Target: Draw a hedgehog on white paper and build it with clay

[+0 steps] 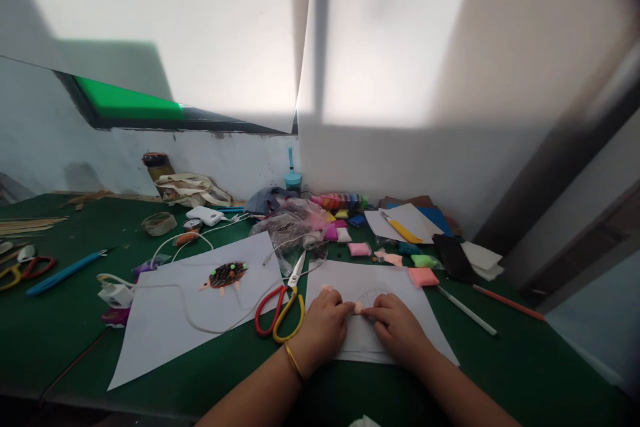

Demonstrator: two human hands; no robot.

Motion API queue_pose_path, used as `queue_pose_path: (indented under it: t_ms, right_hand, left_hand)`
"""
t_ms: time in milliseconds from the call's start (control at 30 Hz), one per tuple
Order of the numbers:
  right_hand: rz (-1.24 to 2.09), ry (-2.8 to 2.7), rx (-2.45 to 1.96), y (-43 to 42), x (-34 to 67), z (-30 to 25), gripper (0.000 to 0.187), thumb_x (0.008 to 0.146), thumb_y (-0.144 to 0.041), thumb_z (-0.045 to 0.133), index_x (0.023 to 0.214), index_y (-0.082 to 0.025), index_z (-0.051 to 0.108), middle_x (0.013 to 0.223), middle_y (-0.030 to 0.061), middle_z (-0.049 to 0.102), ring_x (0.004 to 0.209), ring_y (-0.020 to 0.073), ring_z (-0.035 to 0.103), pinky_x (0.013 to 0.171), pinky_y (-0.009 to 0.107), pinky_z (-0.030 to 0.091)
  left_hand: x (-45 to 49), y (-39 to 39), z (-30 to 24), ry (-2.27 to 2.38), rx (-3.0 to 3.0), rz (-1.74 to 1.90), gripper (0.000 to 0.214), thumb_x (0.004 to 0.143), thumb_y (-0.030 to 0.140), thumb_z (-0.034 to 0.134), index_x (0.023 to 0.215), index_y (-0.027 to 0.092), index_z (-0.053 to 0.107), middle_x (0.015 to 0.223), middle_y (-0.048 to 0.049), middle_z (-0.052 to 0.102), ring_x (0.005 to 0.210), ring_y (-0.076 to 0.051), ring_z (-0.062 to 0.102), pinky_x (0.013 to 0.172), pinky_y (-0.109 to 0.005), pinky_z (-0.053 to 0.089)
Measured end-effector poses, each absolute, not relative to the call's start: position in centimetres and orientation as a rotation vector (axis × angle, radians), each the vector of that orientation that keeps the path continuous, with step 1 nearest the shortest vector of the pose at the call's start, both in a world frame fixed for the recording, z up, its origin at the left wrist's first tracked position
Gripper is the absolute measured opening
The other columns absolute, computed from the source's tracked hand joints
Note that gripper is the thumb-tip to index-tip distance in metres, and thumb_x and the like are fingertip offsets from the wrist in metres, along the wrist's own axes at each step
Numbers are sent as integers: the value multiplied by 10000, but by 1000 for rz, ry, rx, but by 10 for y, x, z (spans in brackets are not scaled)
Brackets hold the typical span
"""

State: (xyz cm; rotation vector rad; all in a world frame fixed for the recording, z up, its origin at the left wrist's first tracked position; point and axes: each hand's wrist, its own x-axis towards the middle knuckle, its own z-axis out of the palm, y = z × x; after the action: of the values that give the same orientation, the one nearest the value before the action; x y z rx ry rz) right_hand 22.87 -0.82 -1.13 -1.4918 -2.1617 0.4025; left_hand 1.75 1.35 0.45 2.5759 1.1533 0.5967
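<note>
My left hand [324, 321] and my right hand [397, 325] rest close together on a white sheet of paper [430, 320] with a faint pencilled shape. Both pinch a small peach-coloured lump of clay [358, 307] between their fingertips. A gold bangle [293, 360] circles my left wrist. Red and yellow scissors [280, 310] lie just left of my left hand. Another white sheet [165, 320] to the left carries a dark clay figure [226, 275] dotted with colours.
Small clay packets in pink [359, 249], green [425, 260] and peach [423, 276] lie behind the sheet, beside a crumpled plastic bag [290, 227]. A white pen [466, 310], a red pencil [507, 302], a yellow cutter [400, 228], a white cable [195, 320] and a blue tool [65, 272] lie around the green table [50, 333].
</note>
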Motion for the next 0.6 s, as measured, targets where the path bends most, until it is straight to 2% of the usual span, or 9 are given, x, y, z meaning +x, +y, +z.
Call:
queue_pose_path:
  t_ms: [200, 467, 600]
  right_hand:
    - [378, -2185, -1450, -11, 225, -9, 506, 767, -63, 467, 1186, -275, 656, 941, 55, 607, 903, 209, 527, 825, 346, 434]
    - [358, -2269, -1460, -12, 220, -7, 482, 753, -71, 492, 1141, -294, 671, 924, 50, 591, 887, 208, 513, 808, 342, 420]
    - [374, -2212, -1445, -12, 222, -7, 484, 768, -71, 478, 1159, -285, 667, 926, 54, 594, 891, 207, 520, 806, 340, 429]
  left_hand:
    - [17, 16, 4, 1201, 2490, 623, 322, 869, 125, 449, 1131, 206, 617, 1004, -61, 516, 952, -194, 476, 861, -313, 428]
    - [18, 16, 4, 1181, 2520, 613, 260, 861, 113, 470, 993, 216, 669, 945, -56, 508, 939, -194, 469, 835, -303, 421]
    - [17, 15, 4, 1158, 2548, 628, 295, 866, 117, 468, 1038, 249, 668, 949, -50, 503, 946, -196, 460, 837, -309, 412]
